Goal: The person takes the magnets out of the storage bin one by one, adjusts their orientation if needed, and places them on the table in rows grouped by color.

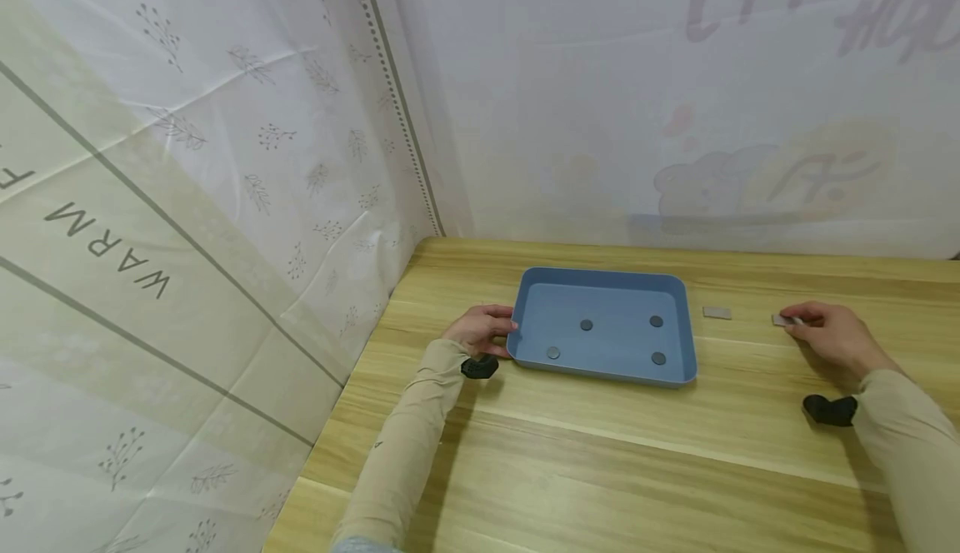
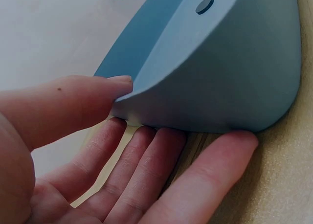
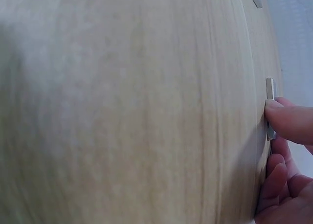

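Observation:
A shallow blue tray [image 1: 618, 351] rests on the wooden table with several small dark grey discs [image 1: 587, 325] spread over its floor. My left hand [image 1: 477, 330] grips the tray's left end. In the left wrist view the thumb [image 2: 117, 87] lies over the rim while the fingertips touch the outer wall from below. Right of the tray, my right hand [image 1: 834, 336] pinches a small flat rectangular grey piece [image 3: 270, 89] between thumb and fingers, right at the tabletop. A similar rectangular piece [image 1: 716, 313] lies between the tray and that hand.
The wooden tabletop [image 1: 570, 470] runs back to a printed white cloth [image 1: 540, 145]. Another patterned cloth [image 1: 225, 161] hangs along the table's left edge. A black wrist device [image 1: 480, 367] sits under the left wrist, and a second one [image 1: 828, 410] by the right.

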### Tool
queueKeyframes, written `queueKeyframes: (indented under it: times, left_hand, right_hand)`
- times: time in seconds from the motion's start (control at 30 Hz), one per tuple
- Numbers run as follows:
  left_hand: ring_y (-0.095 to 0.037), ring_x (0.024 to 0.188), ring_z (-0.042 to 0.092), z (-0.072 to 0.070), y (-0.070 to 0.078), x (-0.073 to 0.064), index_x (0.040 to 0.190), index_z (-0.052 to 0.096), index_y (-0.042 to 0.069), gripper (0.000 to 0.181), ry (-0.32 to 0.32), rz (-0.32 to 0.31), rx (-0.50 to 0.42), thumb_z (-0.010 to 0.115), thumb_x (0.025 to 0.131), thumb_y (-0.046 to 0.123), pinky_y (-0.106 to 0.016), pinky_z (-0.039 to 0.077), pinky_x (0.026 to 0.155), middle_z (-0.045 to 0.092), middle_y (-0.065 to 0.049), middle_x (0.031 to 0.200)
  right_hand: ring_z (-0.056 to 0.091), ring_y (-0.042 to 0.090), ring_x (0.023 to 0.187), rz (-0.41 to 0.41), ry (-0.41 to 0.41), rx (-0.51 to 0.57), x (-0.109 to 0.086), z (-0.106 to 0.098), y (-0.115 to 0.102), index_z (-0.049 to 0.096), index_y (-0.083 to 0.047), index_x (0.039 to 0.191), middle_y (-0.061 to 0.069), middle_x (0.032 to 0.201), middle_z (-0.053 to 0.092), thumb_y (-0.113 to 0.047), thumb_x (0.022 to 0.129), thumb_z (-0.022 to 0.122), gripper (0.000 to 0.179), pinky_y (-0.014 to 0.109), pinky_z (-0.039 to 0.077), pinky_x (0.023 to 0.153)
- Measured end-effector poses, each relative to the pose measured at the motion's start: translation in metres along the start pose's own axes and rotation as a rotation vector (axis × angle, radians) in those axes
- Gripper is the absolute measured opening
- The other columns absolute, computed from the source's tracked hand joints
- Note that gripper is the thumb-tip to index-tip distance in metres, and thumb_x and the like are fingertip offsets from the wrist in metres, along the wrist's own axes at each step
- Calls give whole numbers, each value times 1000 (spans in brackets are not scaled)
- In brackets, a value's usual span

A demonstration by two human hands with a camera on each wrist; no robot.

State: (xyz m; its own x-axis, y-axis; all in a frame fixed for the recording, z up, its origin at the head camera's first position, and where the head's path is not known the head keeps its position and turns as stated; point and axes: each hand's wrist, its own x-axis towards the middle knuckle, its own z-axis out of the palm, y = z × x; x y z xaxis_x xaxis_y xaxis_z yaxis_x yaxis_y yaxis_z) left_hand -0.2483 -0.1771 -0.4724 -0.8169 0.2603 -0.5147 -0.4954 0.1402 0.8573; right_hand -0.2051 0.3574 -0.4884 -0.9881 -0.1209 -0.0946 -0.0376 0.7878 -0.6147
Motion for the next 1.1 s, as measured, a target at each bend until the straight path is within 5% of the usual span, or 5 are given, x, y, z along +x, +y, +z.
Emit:
queueKeyframes:
  times: [0.47,0.8,1.1]
  left_hand:
    - [-23,100,62,0,1,-3,140,47,1,49,0,8,-6,59,92,0,-45,60,78,59,-20,126]
    - [-22,101,62,1,0,-2,142,45,2,52,-14,6,-9,59,92,1,-42,60,75,56,-22,130]
    - [-23,101,62,0,-1,-1,141,46,1,51,-3,11,-11,60,92,2,-42,60,75,57,-21,129]
  right_hand:
    - [52,50,104,36,19,19,-1,4,-1,52,12,127,40,120,52,-24,101,50,44,52,45,77]
    - [57,35,90,72,70,5,-1,3,0,54,11,124,36,114,56,-28,98,55,47,30,41,67]
    - [55,42,99,81,77,49,-3,2,-5,50,10,130,38,122,53,-37,98,54,57,44,46,75]
